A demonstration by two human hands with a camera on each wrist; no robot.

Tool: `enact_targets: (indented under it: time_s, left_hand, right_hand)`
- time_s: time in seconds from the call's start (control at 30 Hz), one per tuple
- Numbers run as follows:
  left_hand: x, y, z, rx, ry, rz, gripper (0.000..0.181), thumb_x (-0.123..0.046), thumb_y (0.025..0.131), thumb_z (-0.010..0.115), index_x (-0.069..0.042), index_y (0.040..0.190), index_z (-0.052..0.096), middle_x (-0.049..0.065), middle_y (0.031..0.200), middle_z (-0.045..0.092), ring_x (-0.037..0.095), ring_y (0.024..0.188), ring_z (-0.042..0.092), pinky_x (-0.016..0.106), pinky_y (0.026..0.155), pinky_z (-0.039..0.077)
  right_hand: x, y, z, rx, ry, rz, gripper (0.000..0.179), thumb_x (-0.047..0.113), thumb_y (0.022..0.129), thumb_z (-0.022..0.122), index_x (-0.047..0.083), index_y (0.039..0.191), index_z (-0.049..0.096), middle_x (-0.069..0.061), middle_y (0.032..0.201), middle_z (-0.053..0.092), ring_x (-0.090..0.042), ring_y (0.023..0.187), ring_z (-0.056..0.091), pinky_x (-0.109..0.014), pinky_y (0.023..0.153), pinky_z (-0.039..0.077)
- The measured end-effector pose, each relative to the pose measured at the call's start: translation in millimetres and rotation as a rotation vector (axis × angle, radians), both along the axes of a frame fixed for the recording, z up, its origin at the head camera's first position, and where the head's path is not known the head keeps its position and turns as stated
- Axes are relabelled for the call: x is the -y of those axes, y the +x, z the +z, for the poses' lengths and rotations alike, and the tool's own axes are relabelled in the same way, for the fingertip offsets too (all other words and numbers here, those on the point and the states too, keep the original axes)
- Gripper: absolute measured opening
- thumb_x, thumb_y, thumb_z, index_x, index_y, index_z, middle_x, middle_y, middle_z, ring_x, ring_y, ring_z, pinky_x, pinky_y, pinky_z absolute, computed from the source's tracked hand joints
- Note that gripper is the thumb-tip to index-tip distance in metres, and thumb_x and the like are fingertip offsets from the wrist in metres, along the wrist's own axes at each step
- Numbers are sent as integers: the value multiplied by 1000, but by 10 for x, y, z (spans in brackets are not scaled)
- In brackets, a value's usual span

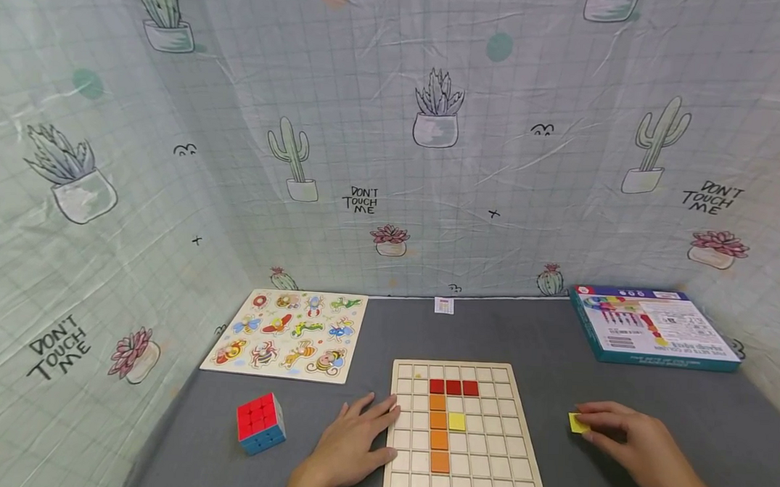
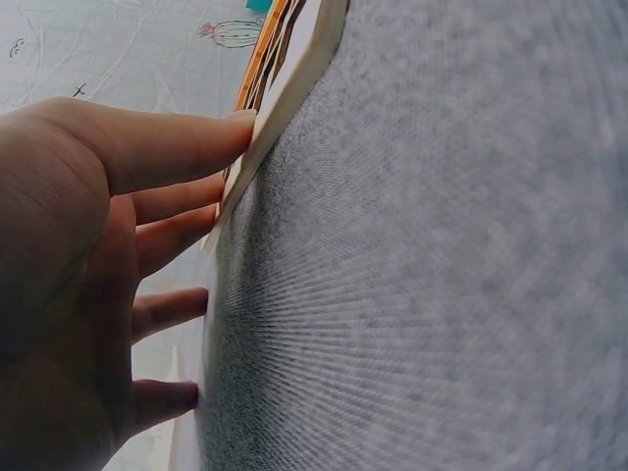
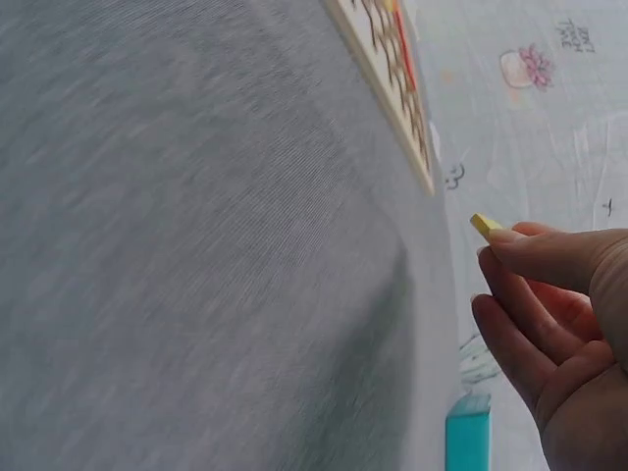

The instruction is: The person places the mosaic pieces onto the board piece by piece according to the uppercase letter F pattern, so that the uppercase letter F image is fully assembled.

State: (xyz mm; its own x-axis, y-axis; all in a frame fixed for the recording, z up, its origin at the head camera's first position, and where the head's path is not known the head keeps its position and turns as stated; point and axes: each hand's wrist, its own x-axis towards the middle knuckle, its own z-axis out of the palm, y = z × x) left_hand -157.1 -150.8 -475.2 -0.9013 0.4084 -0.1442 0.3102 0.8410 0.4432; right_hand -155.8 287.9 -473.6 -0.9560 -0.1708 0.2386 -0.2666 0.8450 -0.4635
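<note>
A wooden grid board (image 1: 492, 445) lies in front of me on the grey cloth. Three red tiles (image 1: 453, 387) form a row near its top, several orange tiles (image 1: 439, 440) run down a column below, and one yellow tile (image 1: 457, 421) sits beside that column. My left hand (image 1: 353, 445) rests at the board's left edge with fingers spread, thumb and fingertips touching the rim in the left wrist view. Right of the board, my right hand (image 1: 636, 447) pinches another yellow tile (image 3: 482, 225) between thumb and index finger, held above the cloth.
A red and blue puzzle cube (image 1: 261, 422) stands left of my left hand. Behind it lies a wooden insect puzzle board (image 1: 288, 335). A teal-edged box (image 1: 654, 328) lies at the back right, and a small white label (image 1: 444, 305) at the back edge near the patterned curtain (image 1: 393, 164).
</note>
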Motion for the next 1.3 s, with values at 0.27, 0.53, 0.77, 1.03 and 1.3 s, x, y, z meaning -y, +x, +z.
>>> enact_targets:
  time_s: [0.27,0.53,0.77,1.03,1.3]
  left_hand:
    - [-4,4,-20,-9,-6,1,64,-42,91,71,-26,151,53,-8,163,43,39,152,36,74,117,29]
    - [-11,15,-27,-9,0,2,64,-42,91,71,-26,150,53,-8,163,43,39,152,36,74,117,28]
    - [-6,11,-19,-5,4,7,64,-42,91,71,-26,151,53,-8,163,43,39,152,35,74,117,27]
    - [-3,13,-13,-16,5,12,64,-42,91,71,-26,151,53,-9,163,42,38,153,35,73,118,27]
    - [-4,6,-17,-12,-3,12,64,-43,92,71,-27,151,52,-10,164,42,38,153,34,73,118,26]
  right_hand:
    - [217,-39,66,-43,-100,45,20,16,82,84,20,101,82,-2,106,80,18,89,60,-15,67,55]
    - [382,-91,49,47,-188,83,20,19,86,80,20,106,81,-3,112,79,16,91,61,-17,69,56]
    - [546,-158,12,160,-234,106,23,24,87,80,17,108,81,-4,115,78,12,92,65,-17,71,57]
    - [794,-216,-48,208,-274,172,29,27,84,83,13,109,81,-11,116,78,1,90,71,-18,71,57]
    - [1058,-286,-85,224,-323,223,23,17,86,81,8,107,81,-9,114,75,-1,89,70,-17,73,59]
